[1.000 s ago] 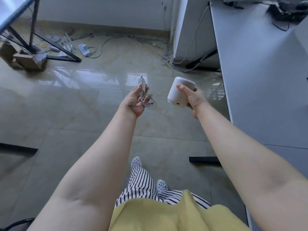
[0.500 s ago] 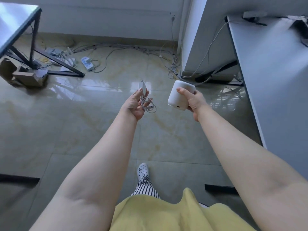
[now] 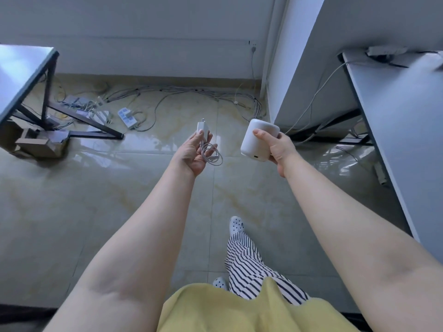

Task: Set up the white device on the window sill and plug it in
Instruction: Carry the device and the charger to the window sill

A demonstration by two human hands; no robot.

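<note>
The white device [image 3: 257, 142], a rounded cylinder with a small port near its lower edge, is held tilted in my right hand [image 3: 278, 148] above the tiled floor. My left hand [image 3: 193, 152] grips a white plug adapter [image 3: 201, 129], prongs pointing up, with its thin white cable [image 3: 212, 155] coiled in loops against the palm. The two hands are a short gap apart at mid-frame. No window sill is in view.
A grey desk [image 3: 407, 121] runs along the right, another desk [image 3: 21, 75] with black legs stands at far left. Tangled cables and a white power strip [image 3: 127, 117] lie on the floor by the far wall. A white pillar [image 3: 302, 58] rises at right-centre.
The view has shifted as I walk forward: the far wall, floor cables and pillar have drawn nearer and lower in frame. Both hands keep their hold and their spacing.
</note>
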